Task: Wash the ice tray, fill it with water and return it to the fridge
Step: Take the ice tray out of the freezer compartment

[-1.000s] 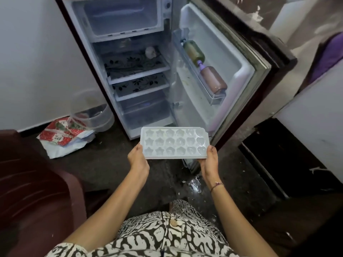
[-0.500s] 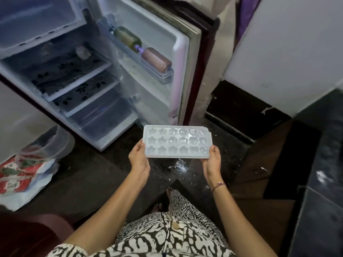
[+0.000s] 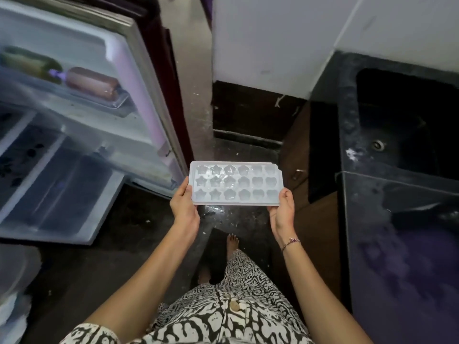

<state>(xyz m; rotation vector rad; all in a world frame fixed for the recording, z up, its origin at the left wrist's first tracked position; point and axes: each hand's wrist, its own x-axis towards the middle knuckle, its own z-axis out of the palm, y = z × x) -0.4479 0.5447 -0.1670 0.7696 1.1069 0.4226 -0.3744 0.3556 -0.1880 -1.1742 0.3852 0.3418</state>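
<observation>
at the two short ends of the ice tray [image 3: 234,183], the thumbs are lying on the top rim while the other fingers are tucking underneath, out of my sight, so each hand is pinching an edge rather than wrapping it. the left hand [image 3: 185,211] is taking the tray's left end and the right hand [image 3: 282,213] its right end. i'd say this two-ended hold is keeping the tray level, cups facing up, so nothing tips out. the star and heart cups are looking glossy; whether that is ice, water or bare plastic i cannot tell. the tray is hanging in the air in front of the person, and below it the dark floor [image 3: 139,219] is showing. left of the tray the fridge [image 3: 62,175] is standing open, its door [image 3: 129,78] carrying two bottles [image 3: 92,83] on their sides. right of the tray a dark sink [image 3: 347,115] is sitting, where i judge the washing is heading.
</observation>
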